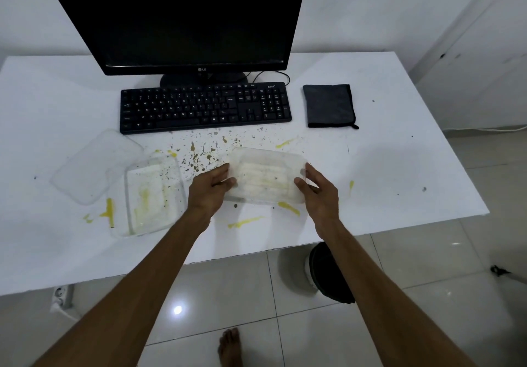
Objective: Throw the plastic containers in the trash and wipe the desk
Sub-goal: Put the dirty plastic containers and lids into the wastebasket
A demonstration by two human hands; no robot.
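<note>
A clear plastic container (266, 175), smeared inside, is in the middle of the white desk (385, 167). My left hand (212, 188) grips its left end and my right hand (315, 188) grips its right end, thumbs on top. A second dirty clear container (151, 195) lies to the left, and a clear lid (94, 164) sits beside it further left. A folded dark cloth (329, 106) lies right of the keyboard. Yellow smears and dark crumbs (199, 153) cover the desk around the containers.
A black keyboard (205, 107) and a black monitor (182, 19) stand at the back of the desk. A dark-lined trash bin (328, 272) stands on the tiled floor under the desk's front right edge. A bare foot (229, 346) shows below. A power strip (61, 295) lies at left.
</note>
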